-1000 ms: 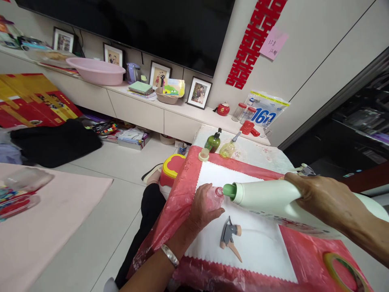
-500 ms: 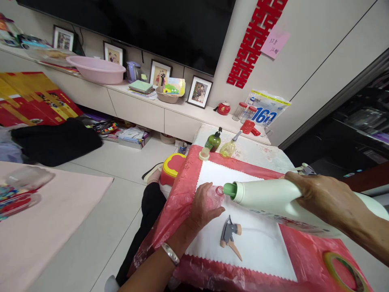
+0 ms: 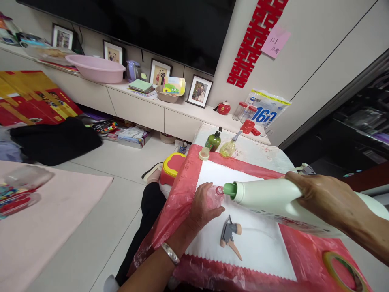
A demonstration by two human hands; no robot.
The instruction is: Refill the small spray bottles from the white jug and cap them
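Observation:
Fingers of my left hand point(image 3: 201, 209) wrap around a small clear pink bottle point(image 3: 215, 197) with an open mouth. My right hand point(image 3: 326, 196) grips the handle of a large pale green detergent jug point(image 3: 267, 194), tipped nearly level. Its green spout point(image 3: 230, 189) is right at the bottle's mouth; I cannot make out whether liquid is flowing. Below them, a grey and tan spray trigger head point(image 3: 231, 236) lies on the white scalloped mat point(image 3: 261, 247). The jug's pale cap point(image 3: 204, 153) rests at the mat's far left corner.
Beyond the mat stand a green pump bottle point(image 3: 213, 140) and a yellow spray bottle point(image 3: 229, 147). A tape roll point(image 3: 343, 271) lies on the red plastic cover point(image 3: 316, 259) at the near right. A red and yellow stool point(image 3: 172, 168) is left of the table.

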